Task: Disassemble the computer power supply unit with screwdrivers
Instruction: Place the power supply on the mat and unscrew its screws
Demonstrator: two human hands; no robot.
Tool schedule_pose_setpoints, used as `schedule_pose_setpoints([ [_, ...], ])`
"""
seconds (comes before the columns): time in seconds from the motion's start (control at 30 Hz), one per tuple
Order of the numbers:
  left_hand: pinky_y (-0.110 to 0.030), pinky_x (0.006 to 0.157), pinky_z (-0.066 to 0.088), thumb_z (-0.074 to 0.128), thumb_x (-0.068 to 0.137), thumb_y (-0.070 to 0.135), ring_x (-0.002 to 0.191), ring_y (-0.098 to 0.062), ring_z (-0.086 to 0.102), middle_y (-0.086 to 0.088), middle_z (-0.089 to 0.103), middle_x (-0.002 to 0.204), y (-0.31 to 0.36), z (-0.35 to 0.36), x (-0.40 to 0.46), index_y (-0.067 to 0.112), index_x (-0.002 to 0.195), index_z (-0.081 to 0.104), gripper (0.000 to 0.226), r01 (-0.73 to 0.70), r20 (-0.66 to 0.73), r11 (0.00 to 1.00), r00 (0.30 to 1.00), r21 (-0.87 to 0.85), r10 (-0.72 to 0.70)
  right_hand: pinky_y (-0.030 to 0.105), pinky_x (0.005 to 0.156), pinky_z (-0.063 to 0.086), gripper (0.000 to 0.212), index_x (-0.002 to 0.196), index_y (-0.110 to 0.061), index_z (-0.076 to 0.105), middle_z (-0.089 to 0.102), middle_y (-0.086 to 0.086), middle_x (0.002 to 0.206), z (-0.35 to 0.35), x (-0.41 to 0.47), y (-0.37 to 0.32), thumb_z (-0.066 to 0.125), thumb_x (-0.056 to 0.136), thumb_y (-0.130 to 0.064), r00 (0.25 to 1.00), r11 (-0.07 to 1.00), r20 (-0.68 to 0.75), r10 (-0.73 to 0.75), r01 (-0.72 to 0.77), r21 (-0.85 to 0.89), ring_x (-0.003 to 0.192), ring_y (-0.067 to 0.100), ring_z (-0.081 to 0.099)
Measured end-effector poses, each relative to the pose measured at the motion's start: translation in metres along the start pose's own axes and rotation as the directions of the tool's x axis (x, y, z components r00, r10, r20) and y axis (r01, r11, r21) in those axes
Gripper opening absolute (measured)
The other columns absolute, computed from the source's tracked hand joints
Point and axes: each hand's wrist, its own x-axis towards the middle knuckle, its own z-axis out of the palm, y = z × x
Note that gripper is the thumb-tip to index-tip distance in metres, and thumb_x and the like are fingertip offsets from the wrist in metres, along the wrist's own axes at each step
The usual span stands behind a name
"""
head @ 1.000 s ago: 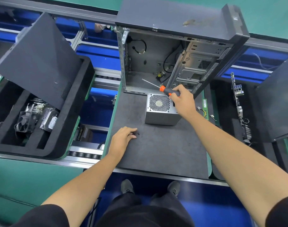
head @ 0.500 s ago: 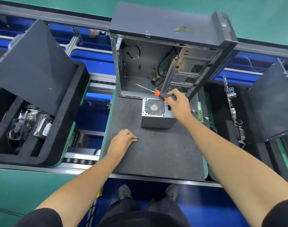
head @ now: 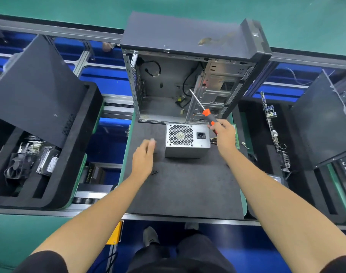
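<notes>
While the left hand (head: 143, 159) hovers open above the mat (head: 184, 190), its wrist could sweep away the one small dark part (head: 154, 172) beside it. One power supply (head: 187, 140) sits mid-mat. The right hand (head: 223, 134) grips one screwdriver (head: 204, 112), whose raised tip might slip.

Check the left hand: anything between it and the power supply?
Nothing visible. The left hand hovers open over bare dark mat, just left of the power supply. Small black screws lie nearer the person, off that line. The right hand holds the screwdriver on the far side.
</notes>
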Motion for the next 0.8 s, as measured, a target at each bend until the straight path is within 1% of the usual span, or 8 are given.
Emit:
schedule_pose_setpoints([
  [0.07,-0.038,0.086,0.054,0.034,0.102,0.065,0.106,-0.019,0.064,-0.001,0.069,0.120,0.035,0.009,0.024,0.028,0.110,0.065,0.049,0.327,0.106,0.906,0.945,-0.270,-0.309,0.022,0.057,0.042,0.017,0.082,-0.011,0.061,0.061,0.000,0.067,-0.003,0.004,0.000,0.057,0.085,0.005,1.000,1.000,0.010,0.025,-0.025,-0.001,0.055,0.007,0.052],
  [0.13,-0.041,0.083,0.059,0.033,0.096,0.076,0.112,-0.023,0.062,-0.002,0.063,0.130,0.061,0.011,0.042,0.037,0.125,0.061,0.056,0.530,0.295,0.798,0.841,-0.285,-0.453,0.025,0.053,0.044,0.016,0.083,-0.010,0.058,0.059,0.003,0.066,-0.007,0.006,0.001,0.055,0.086,0.006,0.997,0.998,0.051,0.054,-0.053,-0.026,0.049,0.010,0.052],
  [0.27,-0.059,0.094,0.052,0.031,0.091,0.082,0.122,-0.034,0.059,-0.005,0.065,0.134,0.091,0.016,0.057,0.032,0.136,0.060,0.072,0.631,0.486,0.763,0.716,-0.142,-0.501,0.020,0.055,0.039,0.018,0.069,-0.017,0.057,0.055,-0.007,0.063,-0.011,0.007,0.005,0.058,0.086,-0.010,0.992,0.992,0.082,0.093,-0.085,-0.097,0.054,0.003,0.047],
  [0.4,-0.064,0.100,0.046,0.035,0.091,0.057,0.113,-0.037,0.066,-0.012,0.074,0.117,0.102,0.030,0.057,0.019,0.105,0.073,0.055,0.703,0.549,0.690,0.650,-0.172,-0.526,0.039,0.069,0.054,0.012,0.078,-0.015,0.058,0.059,0.002,0.075,-0.013,0.012,0.004,0.054,0.089,-0.013,0.936,0.942,0.116,0.331,-0.336,0.022,0.066,0.017,0.057],
  [0.53,-0.052,0.085,0.057,0.048,0.080,0.051,0.083,-0.033,0.074,-0.010,0.073,0.097,0.107,0.050,0.036,0.019,0.075,0.063,0.035,0.705,0.453,0.617,0.704,-0.351,-0.546,0.037,0.065,0.054,0.009,0.076,-0.017,0.060,0.060,0.008,0.082,-0.028,0.019,-0.003,0.057,0.084,-0.015,0.937,0.944,0.122,0.327,-0.330,0.004,0.069,0.024,0.056],
  [0.6,-0.062,0.078,0.060,0.059,0.073,0.045,0.098,-0.035,0.073,-0.012,0.064,0.121,0.106,0.064,0.022,0.017,0.098,0.067,0.038,0.641,0.377,0.605,0.767,-0.472,-0.519,0.034,0.062,0.047,0.007,0.065,-0.021,0.059,0.061,0.009,0.078,-0.039,0.020,-0.007,0.058,0.072,-0.021,0.956,0.962,0.124,0.268,-0.273,0.024,0.071,0.026,0.051],
  [0.67,-0.065,0.088,0.056,0.062,0.068,0.038,0.116,-0.032,0.064,-0.012,0.051,0.139,0.105,0.079,0.013,0.024,0.117,0.066,0.052,0.518,0.265,0.635,0.851,-0.573,-0.454,0.027,0.055,0.043,0.005,0.065,-0.016,0.055,0.073,0.013,0.081,-0.051,0.021,-0.007,0.054,0.065,-0.021,0.962,0.965,0.139,0.233,-0.247,0.092,0.065,0.024,0.055],
  [0.8,-0.039,0.102,0.051,0.052,0.064,0.023,0.118,-0.009,0.060,-0.001,0.045,0.143,0.101,0.096,0.000,0.029,0.136,0.054,0.072,0.299,0.184,0.733,0.954,-0.611,-0.236,0.031,0.063,0.058,0.015,0.083,-0.005,0.052,0.075,0.026,0.092,-0.072,0.026,0.004,0.052,0.073,-0.016,0.969,0.963,0.158,0.192,-0.216,0.159,0.077,0.033,0.072],
])
